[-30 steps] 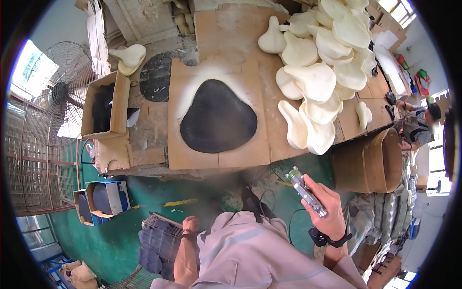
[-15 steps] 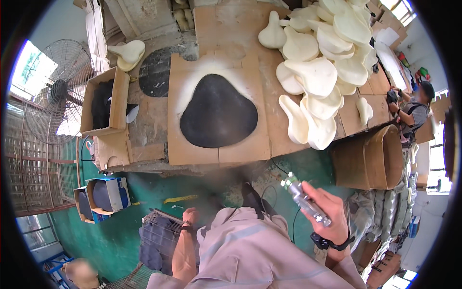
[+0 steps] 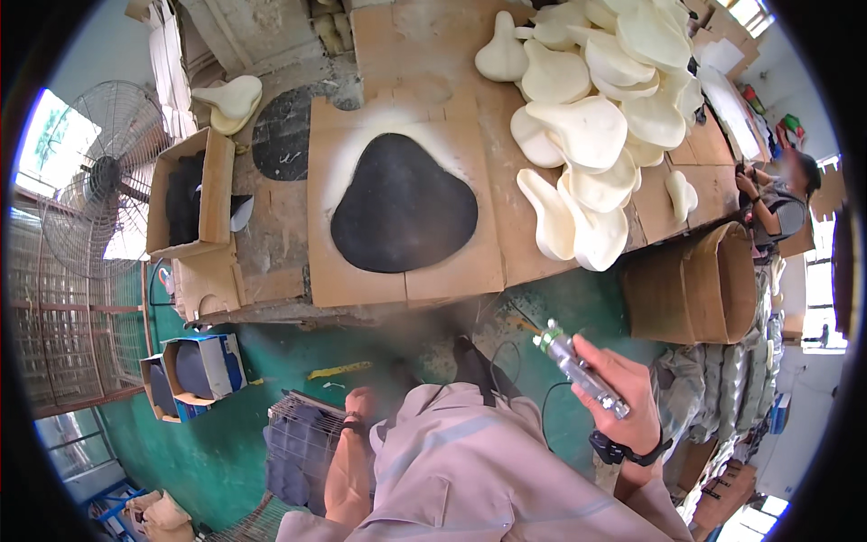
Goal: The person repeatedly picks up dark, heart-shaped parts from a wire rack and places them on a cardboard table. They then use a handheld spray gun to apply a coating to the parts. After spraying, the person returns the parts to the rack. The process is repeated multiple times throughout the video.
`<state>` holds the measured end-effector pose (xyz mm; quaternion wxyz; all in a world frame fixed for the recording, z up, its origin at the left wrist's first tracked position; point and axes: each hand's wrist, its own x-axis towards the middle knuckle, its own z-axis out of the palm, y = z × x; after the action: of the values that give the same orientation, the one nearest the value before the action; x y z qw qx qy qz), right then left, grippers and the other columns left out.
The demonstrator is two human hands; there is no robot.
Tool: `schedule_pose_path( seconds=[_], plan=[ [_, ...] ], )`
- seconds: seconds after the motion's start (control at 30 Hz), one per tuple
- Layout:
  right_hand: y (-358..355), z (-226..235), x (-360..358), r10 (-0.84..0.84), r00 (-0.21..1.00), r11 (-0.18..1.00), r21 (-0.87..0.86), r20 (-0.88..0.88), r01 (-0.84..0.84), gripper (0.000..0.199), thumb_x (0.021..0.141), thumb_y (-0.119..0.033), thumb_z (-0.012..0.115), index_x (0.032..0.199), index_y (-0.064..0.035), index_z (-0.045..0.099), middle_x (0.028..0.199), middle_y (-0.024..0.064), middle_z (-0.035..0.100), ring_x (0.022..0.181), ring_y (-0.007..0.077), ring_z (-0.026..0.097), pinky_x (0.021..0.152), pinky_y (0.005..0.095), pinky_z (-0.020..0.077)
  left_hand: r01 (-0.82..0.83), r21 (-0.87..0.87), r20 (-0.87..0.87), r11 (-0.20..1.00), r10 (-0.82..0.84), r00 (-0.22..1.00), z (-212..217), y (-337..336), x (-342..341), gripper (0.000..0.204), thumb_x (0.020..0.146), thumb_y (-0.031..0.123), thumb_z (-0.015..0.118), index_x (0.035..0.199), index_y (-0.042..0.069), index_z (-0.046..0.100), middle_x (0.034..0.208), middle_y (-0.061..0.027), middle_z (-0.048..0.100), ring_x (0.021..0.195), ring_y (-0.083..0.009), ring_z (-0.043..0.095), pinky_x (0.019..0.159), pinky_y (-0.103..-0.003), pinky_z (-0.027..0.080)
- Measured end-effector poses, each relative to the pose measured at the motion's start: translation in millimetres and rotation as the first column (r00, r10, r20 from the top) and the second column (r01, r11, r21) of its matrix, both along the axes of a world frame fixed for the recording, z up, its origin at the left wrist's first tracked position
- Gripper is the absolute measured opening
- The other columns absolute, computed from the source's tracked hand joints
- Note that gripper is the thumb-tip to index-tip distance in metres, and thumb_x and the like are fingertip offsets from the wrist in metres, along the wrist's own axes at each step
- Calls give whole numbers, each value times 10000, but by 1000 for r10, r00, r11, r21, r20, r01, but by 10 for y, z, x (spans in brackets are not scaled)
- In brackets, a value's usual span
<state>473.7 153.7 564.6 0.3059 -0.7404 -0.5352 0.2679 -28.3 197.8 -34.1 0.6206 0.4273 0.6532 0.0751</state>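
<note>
My right hand (image 3: 623, 397) grips a metal spray gun (image 3: 578, 369), nozzle pointing up and left, held off the table's near edge. My left hand (image 3: 359, 405) hangs low at my side, just above a wire basket (image 3: 298, 443) of dark pieces; whether it touches anything I cannot tell. On the table a black-coated saddle-shaped piece (image 3: 402, 203) lies on a cardboard sheet (image 3: 343, 271) with a pale spray halo around it. A heap of cream saddle-shaped pieces (image 3: 596, 117) lies to its right.
An open cardboard box (image 3: 217, 190) of dark pieces stands at the table's left, with a large floor fan (image 3: 99, 181) beyond it. A cardboard drum (image 3: 695, 285) stands on the right. Another person (image 3: 777, 203) works at the far right. A blue box (image 3: 203, 370) sits on the green floor.
My right hand with the spray gun has drawn back from the table, downward and toward me. The view has shifted slightly. The black piece has not moved.
</note>
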Motion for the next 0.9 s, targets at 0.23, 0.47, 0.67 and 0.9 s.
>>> schedule_pose_path(
  seconds=[0.23,0.47,0.67,0.9],
  plan=[
    [-89,-55,34,-183,983,982,47,27,181,693,695,96,668,1379,5,609,996,204,704,850,361,703,785,356,557,-136,-53,-15,989,136,991,146,124,131,346,875,92,732,1202,-9,677,954,-123,742,824,-231,731,697,-352,600],
    [-96,-215,-80,6,992,1000,26,-126,-3,684,704,87,674,1379,0,610,979,210,690,807,358,677,742,347,542,-235,153,195,960,204,959,1361,1093,1163,257,900,112,689,1140,21,685,887,-63,707,748,-131,653,630,-274,536],
    [-168,-159,148,95,995,994,-48,-35,-96,669,714,107,654,1373,2,612,895,197,672,759,371,665,682,373,535,-82,674,-29,734,138,990,1305,2321,1982,225,902,148,706,1108,63,676,892,-58,688,779,-190,653,695,-349,530],
    [-77,-249,262,-111,993,985,126,-28,114,603,757,49,736,1349,25,625,915,179,680,743,292,671,683,330,518,189,675,-501,714,255,827,1832,2684,2816,338,802,202,828,1097,149,673,998,-83,629,945,-311,651,822,-456,528]
  ],
)
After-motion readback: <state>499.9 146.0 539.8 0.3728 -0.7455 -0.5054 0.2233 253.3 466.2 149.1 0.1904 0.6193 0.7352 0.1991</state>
